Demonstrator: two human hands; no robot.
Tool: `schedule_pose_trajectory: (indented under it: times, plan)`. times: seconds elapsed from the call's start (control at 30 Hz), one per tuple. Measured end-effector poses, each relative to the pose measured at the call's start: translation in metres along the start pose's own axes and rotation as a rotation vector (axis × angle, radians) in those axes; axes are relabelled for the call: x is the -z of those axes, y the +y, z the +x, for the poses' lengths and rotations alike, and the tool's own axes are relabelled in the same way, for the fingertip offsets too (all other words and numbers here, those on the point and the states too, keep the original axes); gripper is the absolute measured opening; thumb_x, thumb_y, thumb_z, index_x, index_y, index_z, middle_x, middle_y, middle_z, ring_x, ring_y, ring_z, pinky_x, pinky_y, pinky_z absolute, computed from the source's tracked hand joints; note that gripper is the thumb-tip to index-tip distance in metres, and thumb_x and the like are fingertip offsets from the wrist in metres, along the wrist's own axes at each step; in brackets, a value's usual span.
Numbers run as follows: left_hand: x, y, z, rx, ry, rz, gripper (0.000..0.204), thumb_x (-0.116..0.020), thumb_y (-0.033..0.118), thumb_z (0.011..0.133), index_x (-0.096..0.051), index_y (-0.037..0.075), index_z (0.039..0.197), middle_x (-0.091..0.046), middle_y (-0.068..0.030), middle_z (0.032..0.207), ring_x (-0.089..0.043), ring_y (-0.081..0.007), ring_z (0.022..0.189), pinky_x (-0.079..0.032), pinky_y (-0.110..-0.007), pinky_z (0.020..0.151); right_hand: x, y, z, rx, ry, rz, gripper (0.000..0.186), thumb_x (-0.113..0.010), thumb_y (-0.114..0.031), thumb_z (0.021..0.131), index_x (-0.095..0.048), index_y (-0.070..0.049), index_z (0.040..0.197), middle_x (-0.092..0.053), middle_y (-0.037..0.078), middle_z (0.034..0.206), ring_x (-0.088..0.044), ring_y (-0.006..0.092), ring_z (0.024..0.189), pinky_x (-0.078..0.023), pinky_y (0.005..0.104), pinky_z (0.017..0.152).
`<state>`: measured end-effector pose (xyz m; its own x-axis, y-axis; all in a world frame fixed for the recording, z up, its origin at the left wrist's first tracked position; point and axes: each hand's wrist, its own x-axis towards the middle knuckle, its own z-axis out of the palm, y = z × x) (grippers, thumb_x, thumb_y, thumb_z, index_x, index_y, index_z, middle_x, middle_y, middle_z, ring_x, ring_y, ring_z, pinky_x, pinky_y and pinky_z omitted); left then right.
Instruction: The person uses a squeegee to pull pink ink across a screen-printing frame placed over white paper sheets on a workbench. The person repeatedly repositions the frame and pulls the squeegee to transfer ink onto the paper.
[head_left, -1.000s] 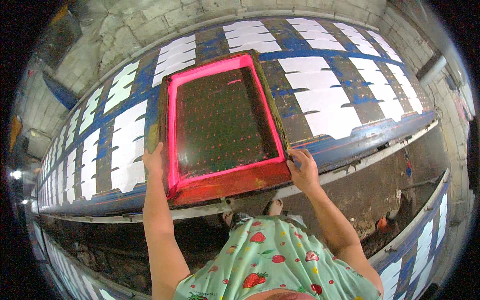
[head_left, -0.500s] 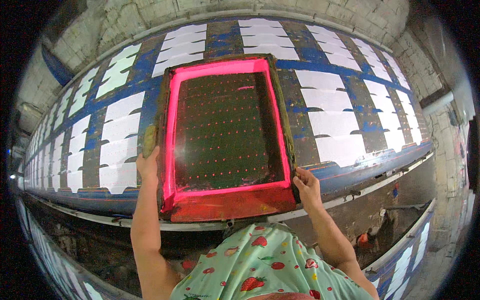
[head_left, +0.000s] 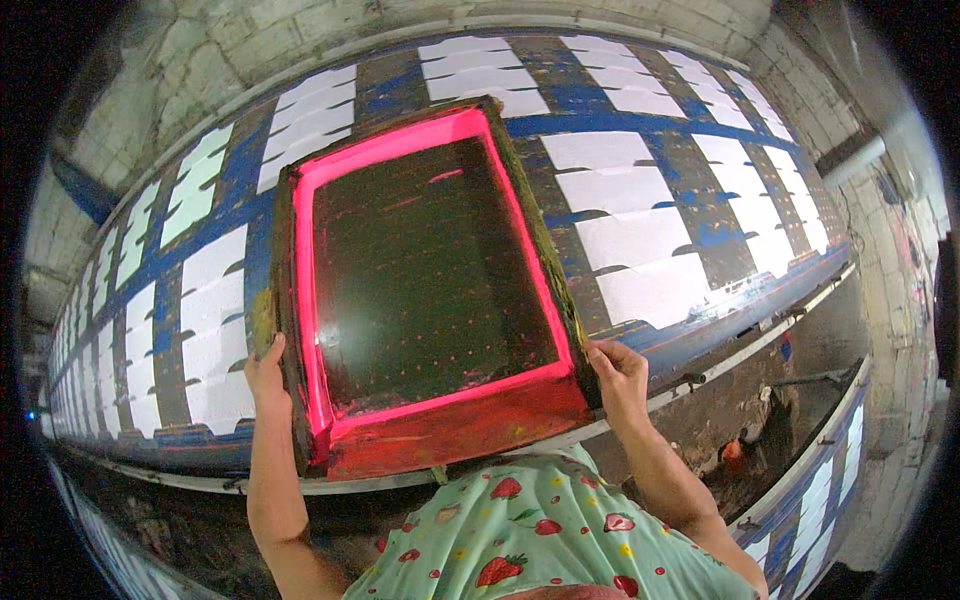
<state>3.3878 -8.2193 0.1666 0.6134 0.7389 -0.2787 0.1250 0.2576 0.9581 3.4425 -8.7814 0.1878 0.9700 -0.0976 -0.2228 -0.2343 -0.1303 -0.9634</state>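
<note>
A screen printing frame (head_left: 452,436) with bright pink ink round its inner edge and a dark mesh (head_left: 430,280) lies tilted before me, over the long table. Its mesh carries rows of small pink dots. My left hand (head_left: 267,378) grips its left side near the lower corner, thumb up. Just above that thumb a yellowish-green lump (head_left: 262,318) shows against the frame's side; whether it is a handle I cannot tell. At the lower right edge, my right hand (head_left: 619,380) pinches the frame between thumb and fingers.
White cut pieces (head_left: 630,230) lie in rows on the long blue-and-brown table (head_left: 620,125). A metal rail (head_left: 735,357) runs along its near edge. Behind me stands another table with white pieces (head_left: 808,520). A block wall (head_left: 300,50) borders the far side.
The frame has shifted left and turned slightly counter-clockwise in view, my left hand moving with it. The table appears tilted too, so my head has turned. Both hands keep their hold.
</note>
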Motion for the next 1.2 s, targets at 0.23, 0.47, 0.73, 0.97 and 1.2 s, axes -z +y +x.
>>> schedule_pose_trajectory:
  times: [0.23,0.47,0.73,0.97,1.2]
  plan:
    - [-0.096,-0.01,-0.048,-0.093,0.012,0.009,0.038,-0.085,0.007,0.095,-0.073,-0.003,0.13,-0.077,-0.011,0.122,-0.074,-0.0237,0.106,-0.058,-0.04,0.095,0.083,-0.008,0.055,0.084,0.004,-0.092,0.022,-0.073,-0.01,0.106,-0.079,0.008,0.117,-0.08,0.008,0.101,-0.069,0.0122,0.092,-0.056,0.0294,0.085]
    - [-0.224,-0.042,-0.114,-0.121,-0.006,0.005,0.045,-0.089,0.01,0.093,-0.07,-0.003,0.132,-0.076,-0.0111,0.121,-0.073,-0.0234,0.107,-0.055,-0.039,0.098,0.211,0.016,0.118,0.047,0.039,-0.095,0.022,-0.075,-0.008,0.104,-0.078,0.007,0.119,-0.081,0.011,0.105,-0.073,0.0168,0.095,-0.058,0.032,0.09]
    - [-0.35,-0.099,-0.192,-0.149,0.018,-0.021,0.044,-0.088,0.009,0.093,-0.069,-0.005,0.13,-0.075,-0.0134,0.124,-0.072,-0.0257,0.109,-0.055,-0.041,0.1,0.344,0.052,0.184,0.02,0.126,-0.048,0.02,-0.076,-0.009,0.103,-0.079,0.007,0.115,-0.081,0.009,0.102,-0.072,0.0157,0.094,-0.057,0.0315,0.089]
    - [-0.398,-0.113,-0.221,-0.173,0.036,0.0,0.042,-0.087,0.01,0.095,-0.07,-0.004,0.13,-0.074,-0.0119,0.123,-0.069,-0.0254,0.111,-0.053,-0.042,0.101,0.401,0.062,0.205,0.041,0.114,0.004,0.019,-0.074,-0.007,0.104,-0.079,0.006,0.116,-0.079,0.008,0.105,-0.07,0.0143,0.098,-0.055,0.0302,0.091]
    - [-0.414,-0.117,-0.229,-0.147,-0.004,0.01,0.045,-0.087,0.01,0.094,-0.068,-0.004,0.133,-0.074,-0.012,0.126,-0.07,-0.0247,0.113,-0.053,-0.041,0.101,0.416,0.045,0.204,0.123,0.061,-0.1,0.027,-0.076,-0.008,0.101,-0.076,0.004,0.125,-0.079,0.012,0.116,-0.073,0.0196,0.103,-0.057,0.0351,0.096]
